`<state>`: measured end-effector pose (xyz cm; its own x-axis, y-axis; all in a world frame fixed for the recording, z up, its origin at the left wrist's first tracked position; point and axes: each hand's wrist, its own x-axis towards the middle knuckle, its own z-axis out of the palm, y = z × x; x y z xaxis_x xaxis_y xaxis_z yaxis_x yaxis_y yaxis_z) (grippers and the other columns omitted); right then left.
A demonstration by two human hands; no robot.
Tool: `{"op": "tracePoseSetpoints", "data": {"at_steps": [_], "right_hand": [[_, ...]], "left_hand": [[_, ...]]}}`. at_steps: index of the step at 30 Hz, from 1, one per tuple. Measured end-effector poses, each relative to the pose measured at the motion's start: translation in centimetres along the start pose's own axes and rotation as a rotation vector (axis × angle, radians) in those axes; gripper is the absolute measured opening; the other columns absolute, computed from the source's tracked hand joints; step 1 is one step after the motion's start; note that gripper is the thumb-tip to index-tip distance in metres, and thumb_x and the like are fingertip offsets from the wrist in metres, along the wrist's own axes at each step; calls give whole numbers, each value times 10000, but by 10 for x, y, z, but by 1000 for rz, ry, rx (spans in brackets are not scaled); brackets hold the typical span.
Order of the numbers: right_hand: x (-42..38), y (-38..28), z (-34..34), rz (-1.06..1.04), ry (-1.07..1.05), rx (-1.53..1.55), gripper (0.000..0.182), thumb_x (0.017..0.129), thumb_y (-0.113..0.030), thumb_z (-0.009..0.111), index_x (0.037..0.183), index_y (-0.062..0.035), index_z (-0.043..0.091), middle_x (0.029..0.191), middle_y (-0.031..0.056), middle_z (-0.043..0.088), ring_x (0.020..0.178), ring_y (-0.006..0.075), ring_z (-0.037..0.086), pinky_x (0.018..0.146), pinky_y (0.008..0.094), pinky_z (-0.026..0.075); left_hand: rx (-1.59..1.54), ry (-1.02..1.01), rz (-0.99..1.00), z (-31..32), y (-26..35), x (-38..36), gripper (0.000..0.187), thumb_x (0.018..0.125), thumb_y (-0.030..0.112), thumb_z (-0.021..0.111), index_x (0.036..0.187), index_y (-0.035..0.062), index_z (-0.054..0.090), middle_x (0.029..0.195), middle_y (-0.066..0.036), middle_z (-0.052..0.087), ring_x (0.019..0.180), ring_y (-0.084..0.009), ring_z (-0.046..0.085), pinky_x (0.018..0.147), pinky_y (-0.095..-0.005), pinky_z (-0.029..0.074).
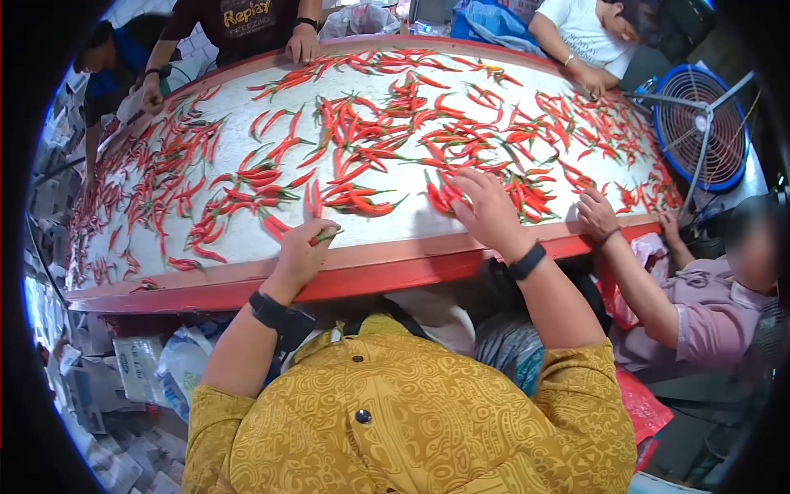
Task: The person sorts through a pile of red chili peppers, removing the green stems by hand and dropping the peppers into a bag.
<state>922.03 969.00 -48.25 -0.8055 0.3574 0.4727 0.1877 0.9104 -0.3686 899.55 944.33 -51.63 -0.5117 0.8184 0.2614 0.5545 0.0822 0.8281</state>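
Near the front edge of the white table (pixel 271 222), my left hand (pixel 303 257) is closed around chilli peppers; a green stem end (pixel 327 236) pokes out beside the thumb. How many it holds is hidden. My right hand (pixel 492 212) reaches over the table with its fingers apart and bent downward, the fingertips at some red chilli peppers (pixel 438 198). Whether it grips one I cannot make out. A small group of red chilli peppers (pixel 362 200) lies between my hands, and another pile (pixel 531 196) is right of my right hand.
A raised red rim (pixel 378 276) borders the table. Loose chillies (pixel 411 99) cover much of its surface. At the right, a co-worker's hand (pixel 597 212) is close to my right arm. Other people's hands (pixel 303 43) rest at the far edge. A blue fan (pixel 699 123) stands at right.
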Motion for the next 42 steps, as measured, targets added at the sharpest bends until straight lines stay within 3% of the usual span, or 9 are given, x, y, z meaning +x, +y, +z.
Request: {"op": "tracePoseSetpoints", "data": {"at_steps": [6, 10, 14, 15, 16, 22, 30, 37, 42], "right_hand": [[51, 32, 34, 255, -497, -238, 500, 844, -394, 546, 1270, -132, 529, 1327, 152, 490, 1225, 387, 444, 1008, 482, 386], [61, 26, 60, -108, -607, -33, 496, 844, -350, 570, 1299, -167, 504, 1414, 129, 391, 1303, 399, 339, 1048, 490, 346], [100, 30, 43, -33, -447, 203, 422, 808, -252, 607, 1208, -117, 587, 1170, 190, 585, 1084, 361, 555, 938, 438, 447], [109, 27, 31, -7, -323, 43, 377, 814, -253, 584, 1152, -90, 619, 1038, 205, 630, 967, 353, 605, 879, 427, 474], [129, 46, 37, -33, -398, -86, 380, 824, -281, 563, 1153, -97, 616, 1106, 174, 620, 1029, 348, 586, 897, 417, 473], [151, 68, 87, 143, -677, -186, 634, 821, -491, 570, 1390, -264, 407, 1467, 96, 320, 1289, 350, 407, 1000, 667, 289], [118, 93, 44, -149, -457, -170, 552, 797, -424, 596, 1299, -214, 509, 1326, 120, 493, 1212, 368, 454, 944, 521, 433], [57, 156, -34, 50, -921, -349, 426, 808, -310, 572, 1188, -120, 602, 1275, 140, 535, 1153, 372, 491, 930, 459, 455], [29, 159, -55, -245, -482, -8, 381, 801, -157, 597, 1177, -93, 604, 1353, 171, 478, 1141, 364, 509, 1024, 438, 367]], "left_hand": [[156, -69, 208, 32, 18, 6, 150, 788, 39, 645, 936, 18, 629, 836, -148, 635, 762, -305, 624, 694, -348, 493], [159, -103, 219, 52, 26, 12, 120, 832, 59, 618, 936, 0, 626, 831, -147, 624, 736, -289, 605, 675, -339, 479], [196, -67, 300, 75, 36, 18, 135, 807, 73, 635, 929, 16, 630, 815, -136, 618, 740, -307, 600, 674, -345, 479], [209, -116, 297, 79, 38, 20, 139, 792, 77, 641, 921, 24, 630, 810, -134, 616, 745, -316, 598, 676, -350, 481], [220, -162, 291, 84, 40, 21, 144, 778, 81, 648, 913, 32, 630, 805, -133, 615, 751, -325, 596, 678, -355, 483], [317, -177, 255, 118, 54, 31, 107, 797, 129, 619, 870, 52, 624, 804, -156, 612, 772, -335, 604, 670, -403, 480], [352, -131, 233, 158, 72, 42, 120, 812, 122, 611, 913, 62, 635, 821, -149, 613, 782, -338, 601, 670, -415, 482], [416, 83, 317, 196, 86, 56, 263, 721, 87, 678, 979, 96, 628, 1031, -106, 583, 1010, -306, 550, 860, -406, 457], [395, 156, 361, 218, 102, 63, 254, 720, 78, 682, 970, 89, 638, 1066, -98, 581, 1010, -299, 543, 876, -392, 449]]}}
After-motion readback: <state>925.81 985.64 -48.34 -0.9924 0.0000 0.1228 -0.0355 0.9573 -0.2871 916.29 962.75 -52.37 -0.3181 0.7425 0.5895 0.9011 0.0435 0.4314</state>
